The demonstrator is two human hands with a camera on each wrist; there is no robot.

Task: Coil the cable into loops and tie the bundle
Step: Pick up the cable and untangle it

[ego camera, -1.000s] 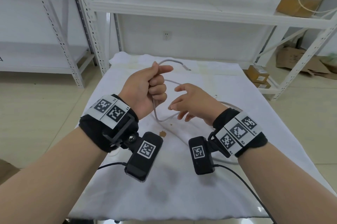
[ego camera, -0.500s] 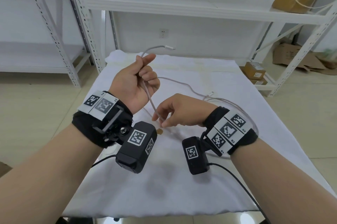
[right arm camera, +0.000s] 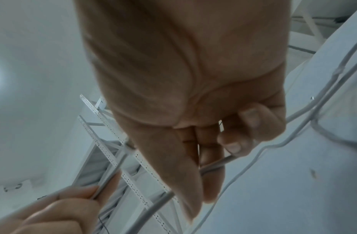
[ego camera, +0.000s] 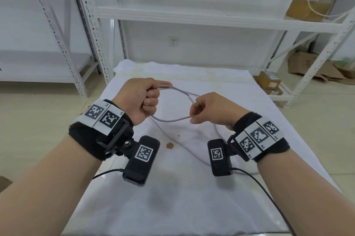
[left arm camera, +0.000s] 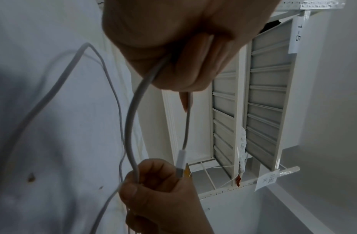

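Cable (ego camera: 173, 90) now one loop between both hands' grip.

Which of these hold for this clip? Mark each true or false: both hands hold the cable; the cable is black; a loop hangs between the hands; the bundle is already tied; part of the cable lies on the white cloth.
1. Both hands hold the cable: true, left hand and right hand each grip it.
2. The cable is black: false, it is light grey.
3. A loop hangs between the hands: true.
4. The bundle is already tied: false, only one open loop shows.
5. Part of the cable lies on the white cloth: true.
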